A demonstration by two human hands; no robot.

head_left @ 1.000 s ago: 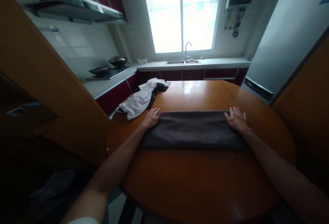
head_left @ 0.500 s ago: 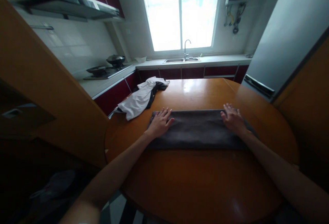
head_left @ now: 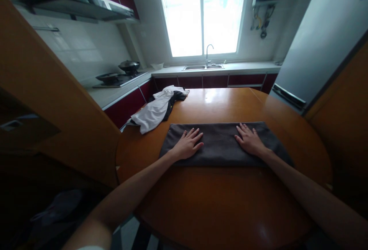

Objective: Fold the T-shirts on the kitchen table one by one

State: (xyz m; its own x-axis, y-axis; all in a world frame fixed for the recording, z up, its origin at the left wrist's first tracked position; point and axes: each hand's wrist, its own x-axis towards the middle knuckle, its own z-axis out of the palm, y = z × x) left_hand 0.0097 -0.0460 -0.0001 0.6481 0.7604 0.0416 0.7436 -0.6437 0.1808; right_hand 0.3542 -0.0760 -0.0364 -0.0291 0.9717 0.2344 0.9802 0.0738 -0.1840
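A dark grey piece of cloth [head_left: 220, 146], folded into a long flat strip, lies crosswise on the wooden table [head_left: 224, 200]. My left hand [head_left: 187, 144] rests flat on its left part with the fingers spread. On the right part lies my right hand [head_left: 249, 139], palm down, fingers also apart. Neither hand grips the cloth. Its outer ends show beyond both hands. What kind of cloth item it is, I cannot tell.
White and black clothes [head_left: 156, 110] lie in a loose heap at the table's far left. Behind the table run a counter with a sink [head_left: 201, 67] and a stove with a lidded pan [head_left: 128, 66]. A fridge [head_left: 322, 43] stands at the right.
Both hands have slid inward over the cloth, the left one to the right and the right one to the left. The cloth's ends are now more exposed.
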